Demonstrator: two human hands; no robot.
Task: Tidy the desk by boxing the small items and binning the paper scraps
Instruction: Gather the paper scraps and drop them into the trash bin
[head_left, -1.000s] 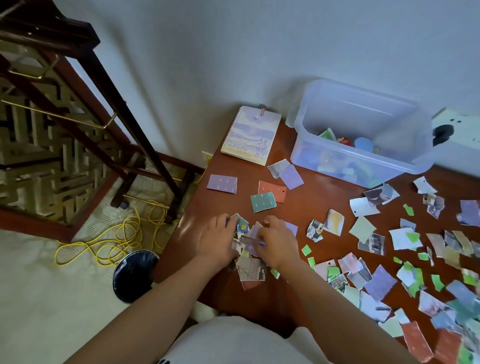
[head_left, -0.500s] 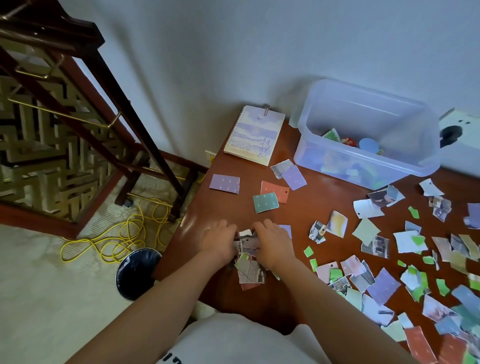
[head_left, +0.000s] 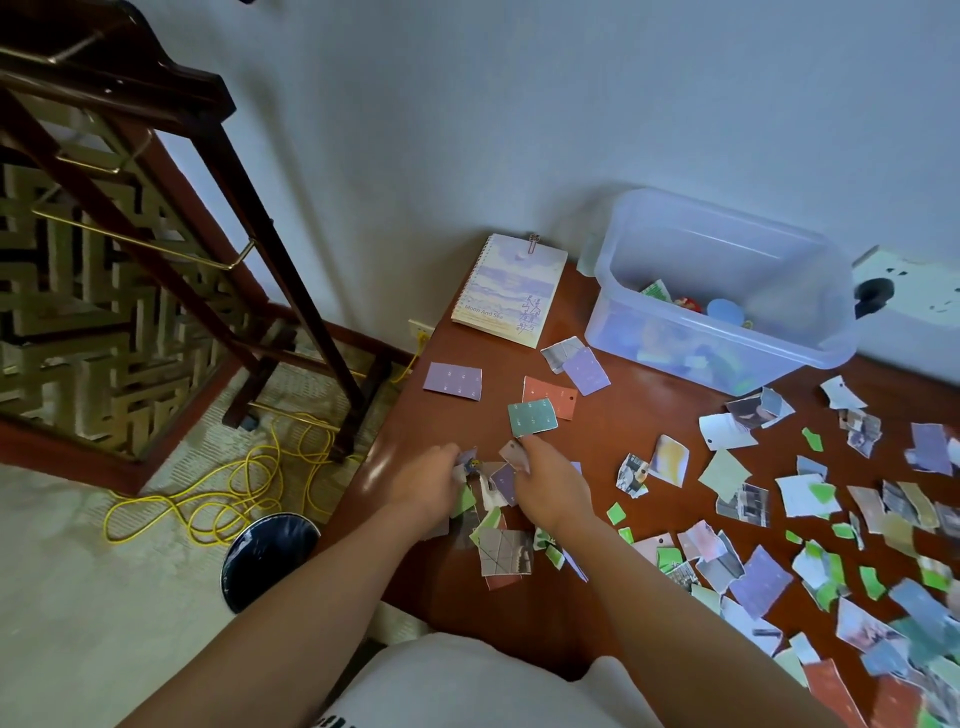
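Note:
A small heap of paper scraps lies near the desk's left front edge. My left hand and my right hand are on either side of its top, fingers curled around scraps bunched between them. The right hand pinches a pale scrap that sticks up. Many more torn scraps cover the right half of the red-brown desk. A clear plastic box with small items inside stands at the back. A black bin sits on the floor left of the desk.
A spiral notebook lies at the back left of the desk. Purple, teal and orange cards lie behind my hands. A yellow cable coils on the floor by a dark wooden stand. A white socket strip is far right.
Both hands have drawn the scraps together into a tighter bunch, and the right hand has lifted slightly with a pale scrap in its fingers. The camera view shifted a little.

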